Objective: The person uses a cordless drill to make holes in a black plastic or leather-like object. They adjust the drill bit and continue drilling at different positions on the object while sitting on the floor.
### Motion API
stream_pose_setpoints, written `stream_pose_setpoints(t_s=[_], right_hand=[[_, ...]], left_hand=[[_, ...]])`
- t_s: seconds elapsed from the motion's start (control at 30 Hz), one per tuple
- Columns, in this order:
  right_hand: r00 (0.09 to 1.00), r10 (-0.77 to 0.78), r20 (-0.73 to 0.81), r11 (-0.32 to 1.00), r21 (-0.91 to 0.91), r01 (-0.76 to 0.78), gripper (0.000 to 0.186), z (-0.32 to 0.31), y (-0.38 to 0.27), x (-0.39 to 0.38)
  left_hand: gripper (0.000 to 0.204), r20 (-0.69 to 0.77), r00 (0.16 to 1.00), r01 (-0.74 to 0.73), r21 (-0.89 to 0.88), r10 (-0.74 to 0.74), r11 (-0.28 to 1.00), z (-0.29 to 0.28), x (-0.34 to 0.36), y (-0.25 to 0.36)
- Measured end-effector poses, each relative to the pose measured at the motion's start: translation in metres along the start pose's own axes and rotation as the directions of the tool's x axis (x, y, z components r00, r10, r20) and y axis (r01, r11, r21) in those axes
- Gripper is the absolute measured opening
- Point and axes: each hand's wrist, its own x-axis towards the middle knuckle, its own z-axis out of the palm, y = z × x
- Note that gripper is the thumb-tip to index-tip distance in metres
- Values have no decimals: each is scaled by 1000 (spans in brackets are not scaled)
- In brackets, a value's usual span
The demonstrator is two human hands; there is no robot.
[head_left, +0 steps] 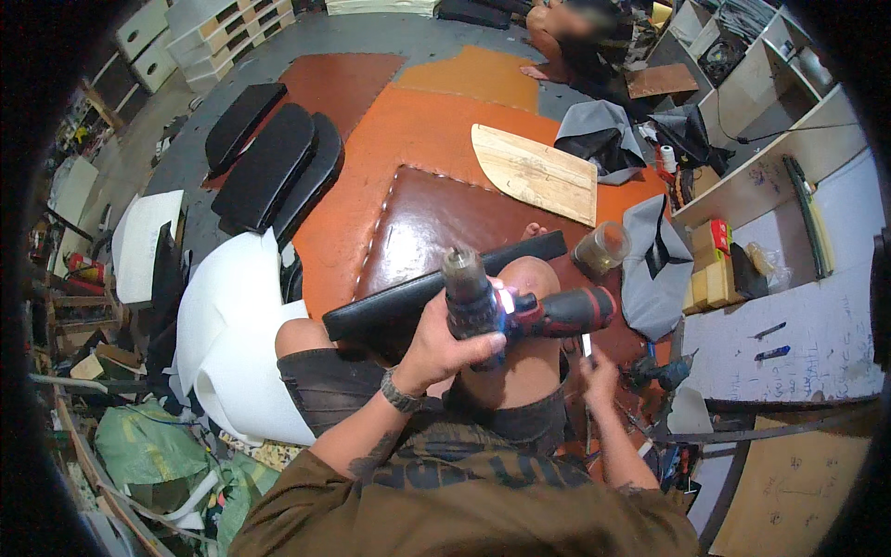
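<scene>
Foam sheet [227, 330], white, curled, at the person's left knee. Black padded panels [269, 172] just beyond it, two of them overlapping. Long black panel [380, 309] lies across the lap; maroon mat [422, 218] past it, on orange floor covering [367, 158].

Left hand [441, 343], watch on its wrist, is clamped on the drill [487, 311] at the body, just below the chuck. Drill is black and red, held above the lap, chuck pointing away, handle out to the right. Shirt [483, 472] below has large dark lettering across it.

Wooden board [538, 176] lies beyond the knee, faint marks on its face. Right hand [599, 376] is low by the right knee, fingers closed on a slim pale piece [586, 344]; blurred, can't tell what it is. Clear jar [601, 248] near the right knee, grey-and-black cover [654, 269] beside it. Second drill [661, 372] right of that hand.

White panel [742, 381], far right: handwriting, two pens [771, 353] on it. Cardboard [789, 483] below: pen-drawn marks.
</scene>
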Motion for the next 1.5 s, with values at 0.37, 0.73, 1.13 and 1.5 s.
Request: stream_pose_setpoints(t_s=[0.37, 0.73, 1.13, 1.5], right_hand=[[652, -595, -470, 768, -95, 633, 61, -102, -142, 26], [662, -736, 144, 576, 646, 500, 65, -41, -316, -24], [652, -729, 210, 276, 961, -1, 94, 3, -300, -36], [657, -719, 227, 514, 809, 284, 90, -15, -302, -29]], left_hand=[[31, -237, 967, -23, -427, -88, 904, 36, 12, 66], [49, -264, 926, -262, 71, 272, 962, 28, -5, 129], [28, 99, 925, -377, 105, 367, 920, 1, 2, 112], [21, -122, 965, -251, -154, 234, 955, 17, 4, 96]])
